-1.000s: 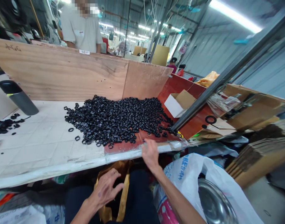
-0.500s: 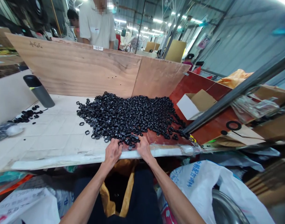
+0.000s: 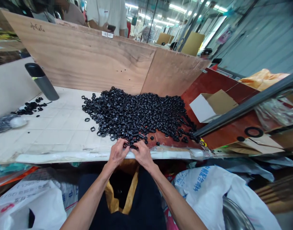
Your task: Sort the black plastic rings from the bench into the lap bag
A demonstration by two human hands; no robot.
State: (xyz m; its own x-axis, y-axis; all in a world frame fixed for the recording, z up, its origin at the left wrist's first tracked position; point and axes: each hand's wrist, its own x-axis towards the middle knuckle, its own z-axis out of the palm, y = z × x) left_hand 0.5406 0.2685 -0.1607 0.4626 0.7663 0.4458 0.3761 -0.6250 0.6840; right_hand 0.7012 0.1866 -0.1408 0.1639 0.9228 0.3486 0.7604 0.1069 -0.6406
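2 hands (image 3: 130,153) now closer, black rings (image 3: 132,145) between

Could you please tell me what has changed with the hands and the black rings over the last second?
The left hand rose from the lap to the table edge, and the right hand moved in beside it. Both now meet at the near edge of the pile of black rings, fingers among a few rings. The pile, the dark bottle and the plywood wall look unchanged.

Only one view here, my head cam: it looks forward and down, sitting close over the near edge of the table (image 3: 52,140).
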